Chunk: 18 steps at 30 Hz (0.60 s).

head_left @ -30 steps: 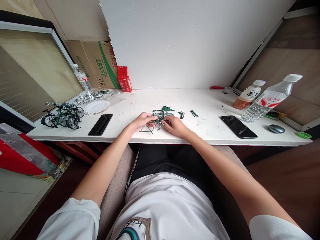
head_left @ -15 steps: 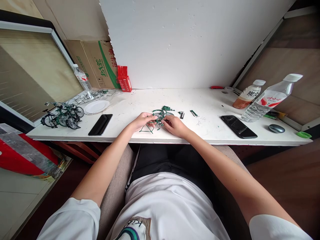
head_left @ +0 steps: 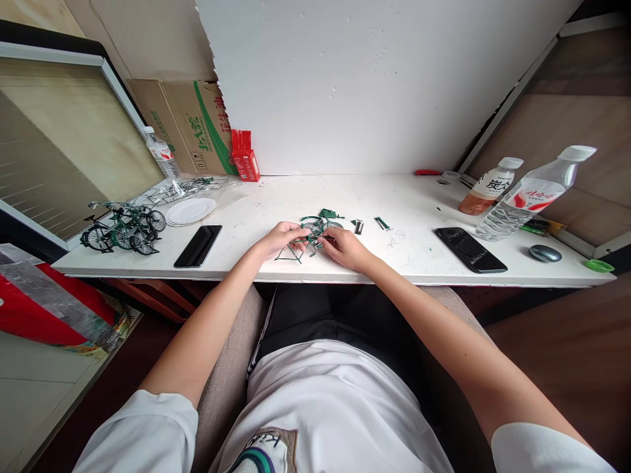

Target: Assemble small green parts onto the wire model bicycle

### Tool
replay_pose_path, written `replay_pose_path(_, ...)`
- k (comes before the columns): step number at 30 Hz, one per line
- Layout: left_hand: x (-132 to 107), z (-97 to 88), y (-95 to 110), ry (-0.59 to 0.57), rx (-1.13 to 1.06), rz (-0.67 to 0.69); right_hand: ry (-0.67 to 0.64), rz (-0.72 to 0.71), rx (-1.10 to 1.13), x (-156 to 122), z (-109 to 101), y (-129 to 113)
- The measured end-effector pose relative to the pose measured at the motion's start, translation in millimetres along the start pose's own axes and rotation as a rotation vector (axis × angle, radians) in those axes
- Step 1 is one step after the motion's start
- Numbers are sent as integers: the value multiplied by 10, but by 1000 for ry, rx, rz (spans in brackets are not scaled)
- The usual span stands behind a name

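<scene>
Long white table across the scene, with a white foam board upright at its far edge. Far left, behind the table, a cardboard box with green print, and just right of it a small red carton.

At the right end, two plastic bottles lying tilted: a clear water bottle with red label and, just beyond it, a bottle of brown drink. Near them a black phone flat on the table, then a grey mouse and a green cap further right.

At the left end, a group of finished green model bicycles standing together. Right of them a white paper plate and another black phone.

In the middle, close to the near edge, left hand and right hand facing each other, fingers pinched narrow on a half-built green model bicycle resting on the table between them. Thin green frame piece sticking out under the left hand. Exact grip of each fingertip too small to tell.

Just beyond, small loose green parts, and to the right a tiny dark part and a green part, well apart from the hands.
</scene>
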State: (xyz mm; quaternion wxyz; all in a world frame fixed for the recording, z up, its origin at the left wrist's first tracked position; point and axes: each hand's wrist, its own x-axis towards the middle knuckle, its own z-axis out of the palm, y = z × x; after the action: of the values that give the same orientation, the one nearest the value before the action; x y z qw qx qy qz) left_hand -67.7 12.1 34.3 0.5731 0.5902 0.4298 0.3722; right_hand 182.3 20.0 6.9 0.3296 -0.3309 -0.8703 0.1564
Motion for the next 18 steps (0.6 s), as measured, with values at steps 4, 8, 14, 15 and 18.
replay_pose_path(4, -2, 3, 7, -7, -6, -7, 2, -2, 3, 2, -4, -9)
replay_pose_path(8, 3, 0, -3, -9, -16, 2, 9, -9, 2, 3, -4, -6)
replay_pose_path(14, 12, -9, -15, -11, -12, 4, 8, -5, 6, -1, 0, 0)
replay_pose_path(15, 13, -11, -16, -11, -8, 3, 8, -6, 6, -2, -1, 0)
replay_pose_path(18, 15, -16, -23, -11, -1, 7, 10, -6, 8, -4, -2, 1)
